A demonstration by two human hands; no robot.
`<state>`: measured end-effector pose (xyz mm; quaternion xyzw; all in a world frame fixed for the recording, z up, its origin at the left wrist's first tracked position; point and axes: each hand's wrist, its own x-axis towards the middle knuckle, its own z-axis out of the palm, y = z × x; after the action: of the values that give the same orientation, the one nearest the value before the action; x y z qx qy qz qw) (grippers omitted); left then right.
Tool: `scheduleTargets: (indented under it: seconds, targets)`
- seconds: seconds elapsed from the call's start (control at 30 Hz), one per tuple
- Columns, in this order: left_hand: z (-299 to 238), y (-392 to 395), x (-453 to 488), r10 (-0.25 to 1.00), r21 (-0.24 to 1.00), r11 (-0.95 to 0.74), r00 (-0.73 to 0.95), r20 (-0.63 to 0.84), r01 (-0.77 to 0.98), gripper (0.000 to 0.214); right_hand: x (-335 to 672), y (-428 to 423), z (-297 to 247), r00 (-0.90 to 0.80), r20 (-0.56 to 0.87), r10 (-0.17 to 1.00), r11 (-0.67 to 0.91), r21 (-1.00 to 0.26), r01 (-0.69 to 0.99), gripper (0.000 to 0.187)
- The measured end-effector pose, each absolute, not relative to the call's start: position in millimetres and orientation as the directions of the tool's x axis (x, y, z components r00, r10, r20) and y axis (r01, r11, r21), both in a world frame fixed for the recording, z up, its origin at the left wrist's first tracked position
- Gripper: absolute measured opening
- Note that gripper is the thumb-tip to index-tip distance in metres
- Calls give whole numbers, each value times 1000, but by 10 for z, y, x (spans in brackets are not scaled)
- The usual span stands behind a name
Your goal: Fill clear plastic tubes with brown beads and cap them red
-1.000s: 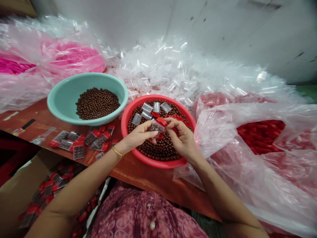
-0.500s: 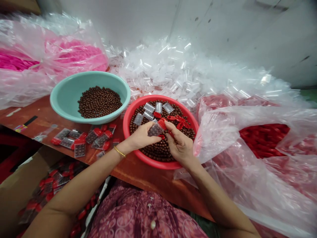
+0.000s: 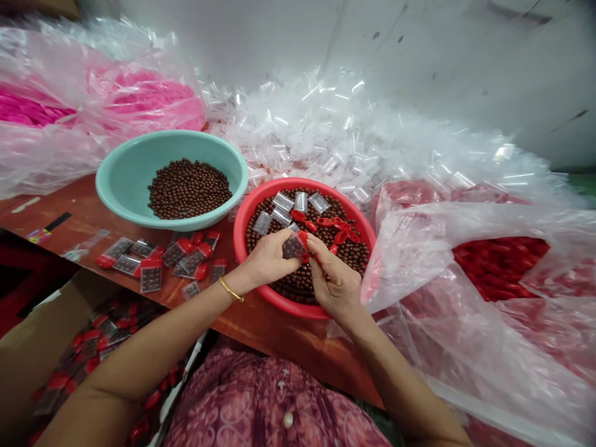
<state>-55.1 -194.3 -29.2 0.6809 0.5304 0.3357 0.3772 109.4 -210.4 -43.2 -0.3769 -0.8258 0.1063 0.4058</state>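
Between my hands is a small clear plastic box (image 3: 293,246) filled with dark beads, with a red cap (image 3: 303,238) at its right end. My left hand (image 3: 270,264) grips the box body from the left. The thumb and fingers of my right hand (image 3: 336,273) are closed on the red cap end. Both hands are over a red basin (image 3: 241,239) holding round brown beads (image 3: 298,285). On those beads lie several clear boxes (image 3: 282,202) and loose red caps (image 3: 342,225).
A turquoise basin (image 3: 109,180) of brown beads stands at left. Capped filled boxes (image 3: 151,275) lie before it, more in a carton (image 3: 51,298) below. Clear boxes (image 3: 316,118) are heaped behind. Bags of red caps (image 3: 498,267) and pink pieces (image 3: 144,102) flank the table.
My right hand has shifted slightly down and its fingers have drawn closer together at the box's red end. The box now sits a little lower between both hands.
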Motion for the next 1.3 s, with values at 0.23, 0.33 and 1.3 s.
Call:
scheduleTargets:
  seconds: [0.23,0.33,1.3]
  targets:
    - [-298,-1949,-551,982,789,-140,189,31,598,7,1109,-2137,-443,-433,521,735,677,-549,490,49]
    - [-268,-1960,-542,981,742,-142,191,19,655,8,1186,-2124,-354,-456,438,775,626,-637,451,43]
    - [-165,-2455,-902,960,596,-92,-87,265,798,20,1216,-1622,-160,-427,147,892,351,-820,452,46]
